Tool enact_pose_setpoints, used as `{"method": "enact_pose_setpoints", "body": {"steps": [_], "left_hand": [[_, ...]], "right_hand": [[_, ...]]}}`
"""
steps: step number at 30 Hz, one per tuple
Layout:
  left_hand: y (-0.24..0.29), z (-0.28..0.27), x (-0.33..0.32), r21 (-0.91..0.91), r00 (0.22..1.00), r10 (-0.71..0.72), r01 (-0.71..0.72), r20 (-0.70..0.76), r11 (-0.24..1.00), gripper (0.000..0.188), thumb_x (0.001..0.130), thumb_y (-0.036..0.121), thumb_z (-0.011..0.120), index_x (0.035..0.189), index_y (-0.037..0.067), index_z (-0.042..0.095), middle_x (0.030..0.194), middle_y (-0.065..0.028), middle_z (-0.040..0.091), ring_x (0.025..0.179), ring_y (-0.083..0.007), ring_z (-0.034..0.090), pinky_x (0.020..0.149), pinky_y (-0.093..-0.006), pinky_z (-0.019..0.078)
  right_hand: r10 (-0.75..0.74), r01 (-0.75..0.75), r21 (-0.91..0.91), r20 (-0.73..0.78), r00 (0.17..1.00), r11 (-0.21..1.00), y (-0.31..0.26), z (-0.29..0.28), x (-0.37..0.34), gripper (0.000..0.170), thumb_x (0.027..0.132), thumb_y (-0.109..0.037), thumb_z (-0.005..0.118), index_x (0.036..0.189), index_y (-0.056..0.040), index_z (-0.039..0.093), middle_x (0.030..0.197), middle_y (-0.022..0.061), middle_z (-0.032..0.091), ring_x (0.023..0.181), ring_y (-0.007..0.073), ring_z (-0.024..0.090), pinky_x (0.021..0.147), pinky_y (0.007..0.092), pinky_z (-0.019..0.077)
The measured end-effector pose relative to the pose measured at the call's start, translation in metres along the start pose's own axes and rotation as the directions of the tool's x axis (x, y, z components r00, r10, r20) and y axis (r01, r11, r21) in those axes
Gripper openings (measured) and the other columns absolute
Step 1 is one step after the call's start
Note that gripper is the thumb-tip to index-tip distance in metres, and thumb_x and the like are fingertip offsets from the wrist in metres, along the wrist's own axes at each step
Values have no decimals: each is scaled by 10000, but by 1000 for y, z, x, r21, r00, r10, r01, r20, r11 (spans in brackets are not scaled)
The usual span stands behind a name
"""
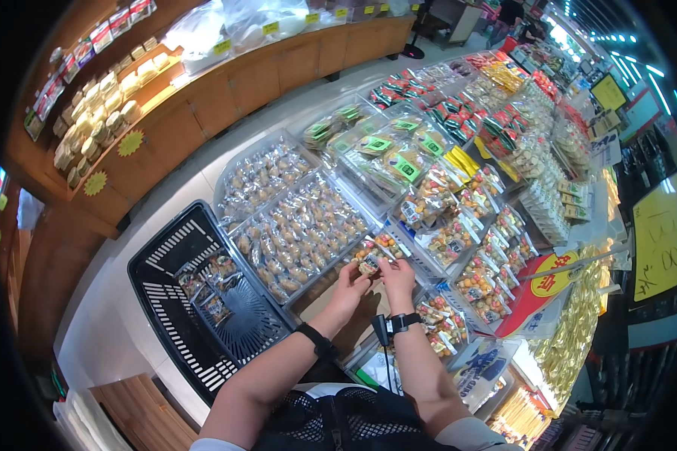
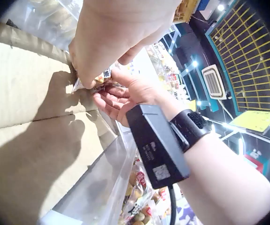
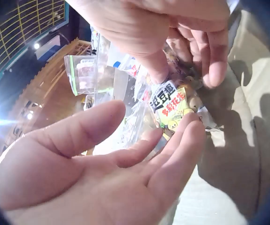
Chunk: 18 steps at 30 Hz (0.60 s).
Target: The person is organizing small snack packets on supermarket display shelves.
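A long wooden counter (image 1: 241, 94) runs beyond the black shopping basket (image 1: 259, 308), across a strip of pale floor. The basket sits at the person's left, with several small printed packs (image 1: 217, 310) lying inside. Just right of the basket, a clear bin holds rows of individually wrapped brown pieces (image 1: 297, 233); the shiny film makes it hard to tell what they are. Well to the right of the basket stands a yellow handwritten price sign (image 1: 658, 240), and nearer to the basket than that sign is a red banner (image 1: 515, 304). Flat green-labelled packs (image 1: 406, 167) lie farther off, up and to the right of the basket. Close by its right side is a brown cardboard surface (image 2: 27, 89), on which shadows of the hands fall.

Over that cardboard, right of the basket, both hands meet. The right hand (image 1: 397, 279) pinches a small clear peanut packet (image 3: 175, 107), thumb against the printed face and fingers behind. The left hand (image 1: 346, 295) has its fingers fairly straight and touching the packet, its thumb lifted away. The packet's label, yellow with black and red characters, reads 多彩花生.
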<state>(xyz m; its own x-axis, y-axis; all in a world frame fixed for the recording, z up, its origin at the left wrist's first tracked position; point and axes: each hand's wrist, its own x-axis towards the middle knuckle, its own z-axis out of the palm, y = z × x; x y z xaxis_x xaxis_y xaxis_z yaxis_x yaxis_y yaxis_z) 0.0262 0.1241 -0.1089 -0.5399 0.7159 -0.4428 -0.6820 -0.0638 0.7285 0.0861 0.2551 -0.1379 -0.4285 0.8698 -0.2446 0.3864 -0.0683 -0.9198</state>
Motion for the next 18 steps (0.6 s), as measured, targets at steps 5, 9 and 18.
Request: {"method": "enact_pose_setpoints", "body": {"steps": [5, 9, 18], "left_hand": [[8, 3, -6, -111, 999, -46, 46, 6, 993, 543, 951, 79, 596, 1422, 87, 326, 1388, -47, 422, 1248, -156, 469, 1024, -314, 407], [12, 2, -2, -176, 997, -59, 67, 46, 982, 539, 948, 81, 603, 1417, 73, 337, 1370, -49, 449, 1256, -162, 466, 1036, -313, 396], [14, -9, 4, 47, 998, -48, 50, -30, 998, 591, 941, 66, 604, 1449, 1, 309, 1364, -102, 456, 1160, -174, 543, 938, -258, 470]], "right_hand": [[-103, 105, 31, -57, 993, 994, -14, 4, -14, 203, 844, -115, 736, 958, 7, 619, 815, 54, 680, 701, 97, 639, 624, 237, 506], [-177, 190, 170, -90, 980, 967, -18, 7, -14, 137, 862, -50, 705, 920, 1, 592, 806, 38, 662, 689, 80, 630, 614, 219, 507], [-56, 58, 90, -19, 998, 994, 1, 5, -11, 350, 765, -179, 813, 953, 21, 596, 809, 84, 681, 711, 125, 652, 623, 256, 526]]}}
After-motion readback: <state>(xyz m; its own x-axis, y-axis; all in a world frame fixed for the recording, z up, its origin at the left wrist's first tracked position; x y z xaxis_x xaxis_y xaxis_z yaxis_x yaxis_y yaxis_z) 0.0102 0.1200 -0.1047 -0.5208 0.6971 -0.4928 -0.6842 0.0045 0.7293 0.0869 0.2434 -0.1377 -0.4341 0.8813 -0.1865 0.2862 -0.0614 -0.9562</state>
